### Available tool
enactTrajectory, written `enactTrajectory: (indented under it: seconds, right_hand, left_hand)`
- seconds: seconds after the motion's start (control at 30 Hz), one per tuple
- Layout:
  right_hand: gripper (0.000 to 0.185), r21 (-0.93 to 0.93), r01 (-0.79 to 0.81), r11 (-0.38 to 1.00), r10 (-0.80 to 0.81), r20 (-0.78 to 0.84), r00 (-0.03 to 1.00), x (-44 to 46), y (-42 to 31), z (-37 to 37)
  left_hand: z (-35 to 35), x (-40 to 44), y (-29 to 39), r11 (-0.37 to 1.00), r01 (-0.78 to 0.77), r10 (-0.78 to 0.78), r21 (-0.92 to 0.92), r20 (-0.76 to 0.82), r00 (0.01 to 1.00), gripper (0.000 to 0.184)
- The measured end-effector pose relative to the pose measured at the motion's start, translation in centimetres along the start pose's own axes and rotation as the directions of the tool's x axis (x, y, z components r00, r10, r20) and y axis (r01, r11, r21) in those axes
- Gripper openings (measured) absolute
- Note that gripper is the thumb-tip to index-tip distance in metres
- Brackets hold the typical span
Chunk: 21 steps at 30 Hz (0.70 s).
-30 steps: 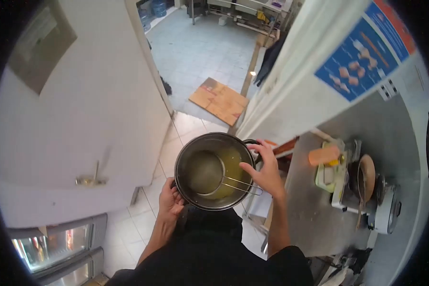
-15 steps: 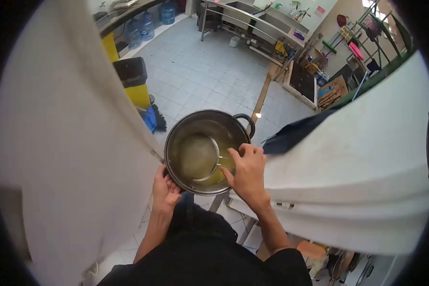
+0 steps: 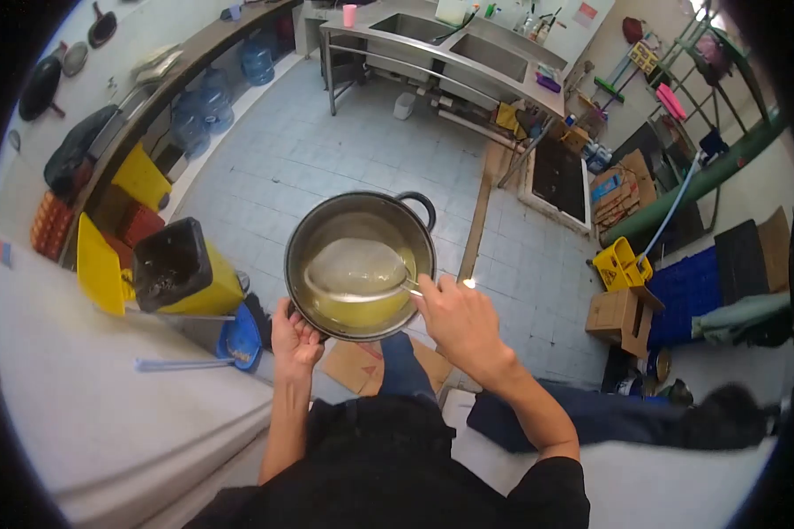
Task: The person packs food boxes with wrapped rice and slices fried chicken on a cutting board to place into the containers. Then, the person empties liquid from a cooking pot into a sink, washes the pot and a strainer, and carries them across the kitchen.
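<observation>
A dark round pot (image 3: pixel 325 222) is held out in front of my body, with yellowish liquid (image 3: pixel 348 313) in its bottom. My left hand (image 3: pixel 295 339) is closed at the pot's near left edge, where the handle is mostly hidden by the fingers. Inside the pot lies a fine-mesh strainer (image 3: pixel 355 263), tilted so that its rounded mesh bowl faces up. My right hand (image 3: pixel 464 324) grips the strainer's thin wire handle above the pot's right rim.
A steel sink counter (image 3: pixel 397 42) stands at the far wall. To the left are a yellow bin (image 3: pixel 216 282), a blue dustpan (image 3: pixel 241 339) and water jugs (image 3: pixel 205 110). On the right sit a yellow mop bucket (image 3: pixel 622 263) and a cardboard box (image 3: pixel 622 316).
The white curtain-like cloths at both sides have fallen behind as I moved forward. The strainer has been turned over in the pot, and the right hand now grips its handle.
</observation>
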State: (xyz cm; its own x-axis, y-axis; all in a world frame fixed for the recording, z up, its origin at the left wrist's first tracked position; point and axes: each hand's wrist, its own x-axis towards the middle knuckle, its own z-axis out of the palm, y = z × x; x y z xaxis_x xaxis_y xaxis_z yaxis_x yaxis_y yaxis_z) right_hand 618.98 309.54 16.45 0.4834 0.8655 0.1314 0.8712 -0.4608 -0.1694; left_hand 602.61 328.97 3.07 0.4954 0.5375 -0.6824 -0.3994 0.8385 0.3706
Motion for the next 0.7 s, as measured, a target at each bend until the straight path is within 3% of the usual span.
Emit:
enactTrajectory:
  seconds: [0.03, 0.07, 0.13, 0.27, 0.33, 0.37, 0.53, 0.6, 0.67, 0.7]
  right_hand:
    - [0.026, 0.034, -0.006, 0.999, 0.006, -0.001, 1.000, 2.5, 2.6, 0.0]
    - [0.026, 0.032, 0.001, 1.000, -0.001, -0.010, 1.000, 5.6, 5.2, 0.0]
    - [0.026, 0.097, -0.017, 0.995, 0.014, 0.037, 0.999, 10.7, 9.4, 0.4]
    - [0.027, 0.229, -0.007, 0.973, 0.002, 0.024, 1.000, 23.5, 16.4, 2.2]
    - [0.027, 0.319, -0.084, 0.944, 0.034, 0.160, 0.987, 31.0, 19.9, 2.8]
    - [0.027, 0.311, -0.077, 0.947, 0.030, 0.153, 0.988, 34.4, 21.7, 3.0]
    - [0.026, 0.475, -0.184, 0.861, 0.101, 0.194, 0.976, 50.1, 30.2, 5.5]
    - [0.027, 0.512, -0.205, 0.834, 0.124, 0.189, 0.974, 56.2, 34.3, 6.9]
    - [0.026, 0.646, -0.233, 0.727, 0.160, 0.171, 0.972, 61.3, 38.0, 7.8]
    - [0.026, 0.642, -0.253, 0.724, 0.163, 0.197, 0.967, 63.4, 39.5, 8.0]
  left_hand:
    - [5.1, 1.1, -0.2, 0.998, -0.028, 0.038, 0.049, -0.214, 0.976, 0.028]
    - [4.8, 5.2, -0.1, 0.998, -0.044, 0.047, 0.036, -0.079, 0.996, 0.028]
    - [11.8, 8.5, 0.3, 0.996, -0.034, 0.046, 0.079, -0.158, 0.986, 0.028]
    - [19.4, 19.2, 1.3, 0.995, -0.072, 0.082, 0.066, -0.155, 0.985, 0.029]
    - [26.3, 24.1, 2.0, 0.992, -0.096, 0.107, 0.076, -0.150, 0.983, 0.027]
    - [29.8, 26.8, 2.1, 0.993, -0.113, 0.117, 0.031, -0.190, 0.975, 0.026]
    - [42.3, 42.8, 3.5, 0.991, -0.129, 0.131, 0.019, -0.162, 0.978, 0.032]
    - [46.6, 48.6, 3.8, 0.990, -0.129, 0.128, -0.055, -0.032, 0.991, 0.033]
    - [51.2, 53.8, 3.9, 0.992, -0.126, 0.126, 0.011, -0.110, 0.986, 0.031]
    - [53.3, 56.2, 4.2, 0.991, -0.129, 0.131, 0.042, -0.073, 0.989, 0.030]
